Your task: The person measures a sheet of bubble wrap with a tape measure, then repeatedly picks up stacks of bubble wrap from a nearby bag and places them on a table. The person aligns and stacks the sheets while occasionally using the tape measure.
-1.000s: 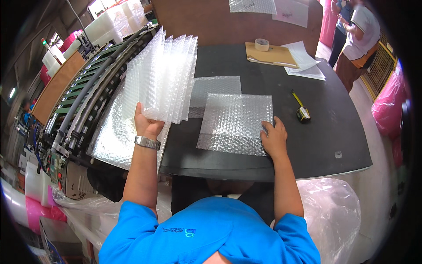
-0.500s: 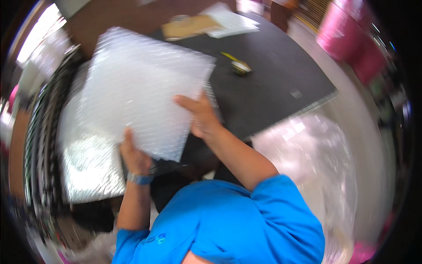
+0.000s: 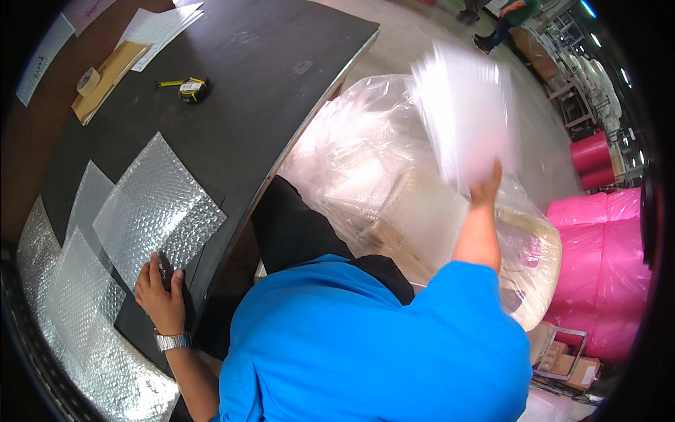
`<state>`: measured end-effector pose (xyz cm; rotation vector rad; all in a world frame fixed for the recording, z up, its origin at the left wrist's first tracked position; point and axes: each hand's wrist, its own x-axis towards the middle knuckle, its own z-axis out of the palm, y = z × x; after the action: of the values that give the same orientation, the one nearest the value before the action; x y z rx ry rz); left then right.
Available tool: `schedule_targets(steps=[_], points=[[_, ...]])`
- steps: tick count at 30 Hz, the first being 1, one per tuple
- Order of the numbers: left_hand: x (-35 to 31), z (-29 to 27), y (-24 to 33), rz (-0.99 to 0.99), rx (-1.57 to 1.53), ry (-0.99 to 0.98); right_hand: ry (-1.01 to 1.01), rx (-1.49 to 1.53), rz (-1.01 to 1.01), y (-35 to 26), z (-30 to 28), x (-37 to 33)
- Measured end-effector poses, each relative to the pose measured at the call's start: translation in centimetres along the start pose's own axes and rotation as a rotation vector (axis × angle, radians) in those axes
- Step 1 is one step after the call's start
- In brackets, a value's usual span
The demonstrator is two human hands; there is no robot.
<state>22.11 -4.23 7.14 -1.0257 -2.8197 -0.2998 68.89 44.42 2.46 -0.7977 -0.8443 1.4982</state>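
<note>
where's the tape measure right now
In the head view, the tape measure lies on the black table at upper left, right of the tape roll and just below the white papers.

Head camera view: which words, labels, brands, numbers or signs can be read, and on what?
Nothing legible enough to quote.
Pale rectangular sheet, upper left: slanted handwriting, too small.
Clear bubble-wrap sheet beside it: faint marks, unreadable.
Black-and-yellow tape measure: label and scale, too small.

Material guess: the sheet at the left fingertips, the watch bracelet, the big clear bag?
Bubble-wrap sheet: clear, glossy plastic film; raised bubbles glint.
Watch bracelet: probably metal, polished; silvery segments shine.
Clear bag: apparently thin, shiny plastic film; wrinkled, see-through. Exact polymers can't be told.
</note>
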Motion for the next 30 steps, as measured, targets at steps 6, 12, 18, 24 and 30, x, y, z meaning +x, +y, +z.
schedule_targets(steps=[6, 12, 18, 24, 30], points=[[-0.7, 0.0, -0.4, 0.056, -0.041, 0.059, 0.445, -0.652, 0.958, -3.1, -11.9, -12.7], [0.1, -0.1, 0.1, 0.039, -0.029, 0.067, 0.424, -1.668, 1.301, -3.1, -14.9, -10.6], [-0.7, -0.2, 0.3, -0.012, -0.060, 0.061, 0.416, -2.108, 0.374, 1.6, -4.4, -4.3], [-0.8, -0.6, 0.2, 0.021, -0.027, 0.015, -0.350, -2.090, 0.122, 12.6, 4.8, 0.1], [-2.2, -1.8, 0.2, 0.031, 0.154, -0.093, -0.469, -2.225, 0.820, 16.2, 9.3, 2.2]])
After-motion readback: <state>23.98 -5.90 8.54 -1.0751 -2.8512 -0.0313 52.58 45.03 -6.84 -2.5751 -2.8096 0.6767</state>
